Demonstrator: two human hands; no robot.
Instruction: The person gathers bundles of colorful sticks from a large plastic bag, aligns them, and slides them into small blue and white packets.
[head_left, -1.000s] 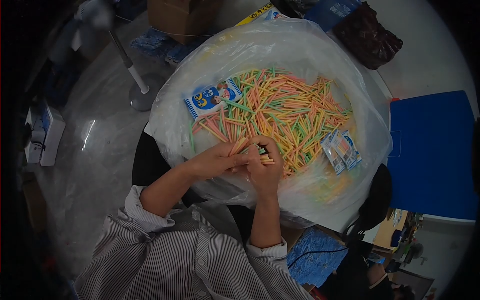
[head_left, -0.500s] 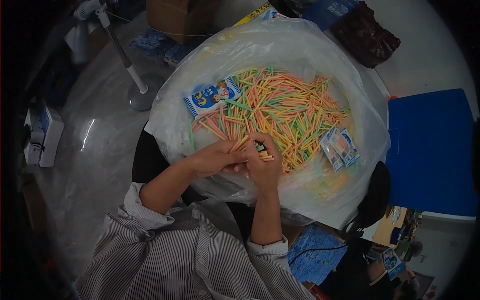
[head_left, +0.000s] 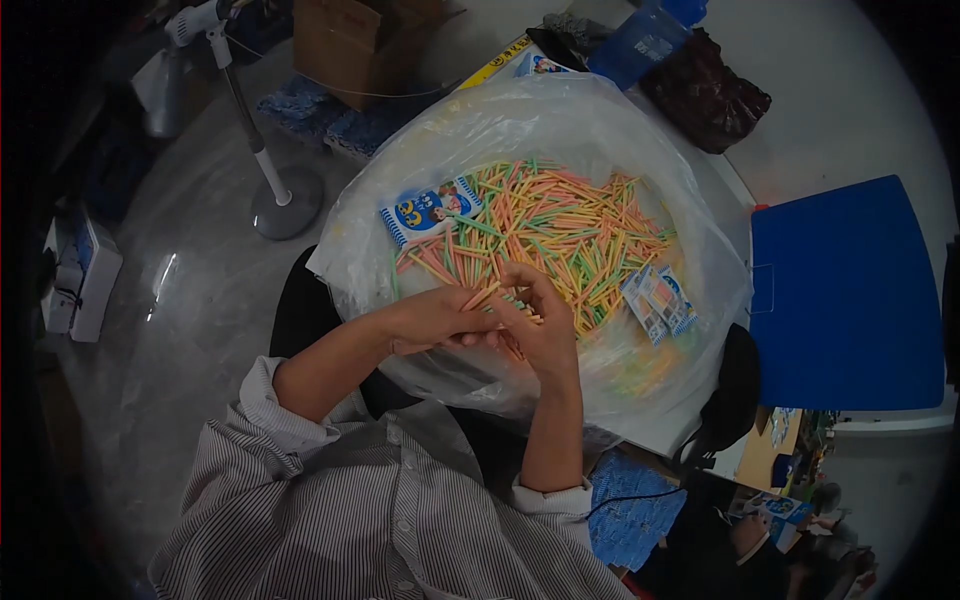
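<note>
A big clear plastic bag (head_left: 420, 140) lies spread open before me, holding a heap of thin pink, yellow and green candy sticks (head_left: 560, 220). My left hand (head_left: 430, 318) is closed around a small bunch of these sticks at the bag's near side. Touching it, my right hand (head_left: 545, 325) curls its fingers over the same bunch, whose ends poke out between the two hands. Some of the bunch is hidden by my fingers. On the heap's left rests a blue and white printed packet (head_left: 432, 210). Small clear-and-blue packets (head_left: 660, 302) lie at its right.
A blue board-like panel (head_left: 850, 295) is to the right. A white stand with a round base (head_left: 287, 203) stands on the floor at left, near a cardboard box (head_left: 340, 45). A dark red plastic bag (head_left: 710, 95) lies behind. Another person's hand (head_left: 750, 530) shows at lower right.
The view has shifted a little, so the bag sits lower and further left. My right hand has moved slightly right and its fingers have shifted on the sticks; my left hand keeps its hold.
</note>
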